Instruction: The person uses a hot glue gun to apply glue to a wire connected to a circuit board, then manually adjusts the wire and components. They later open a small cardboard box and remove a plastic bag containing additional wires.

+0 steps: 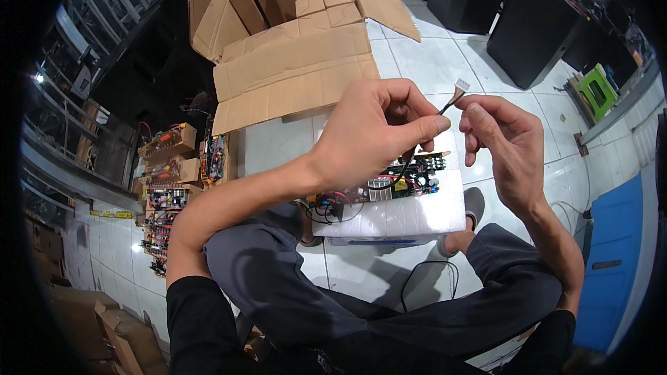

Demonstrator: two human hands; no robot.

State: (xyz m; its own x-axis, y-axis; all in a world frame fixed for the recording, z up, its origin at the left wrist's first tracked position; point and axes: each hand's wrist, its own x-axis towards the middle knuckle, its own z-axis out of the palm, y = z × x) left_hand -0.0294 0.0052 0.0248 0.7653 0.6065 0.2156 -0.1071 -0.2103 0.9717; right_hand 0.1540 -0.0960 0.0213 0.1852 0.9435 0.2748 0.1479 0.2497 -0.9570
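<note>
My left hand point(379, 125) pinches a thin black cable point(411, 161) between thumb and forefinger, above the work surface. Beyond the fingertips the cable splits into short coloured wires that end in a small white plug connector point(462, 86). My right hand point(507, 139) is just right of it, forefinger reaching to the wires and thumb a little apart; whether it touches them is hard to tell. Below both hands a circuit board point(410, 179) with a silver heatsink and red and black wires lies on a white foam block point(417, 217). My left hand hides part of the board.
An open cardboard carton point(295, 73) packed with small brown boxes stands ahead. Several circuit boards point(167, 198) are piled at the left. Black speaker-like cabinets point(531, 31) stand at the back right, near a green plastic stool point(599, 97). A blue panel point(611, 257) is at right.
</note>
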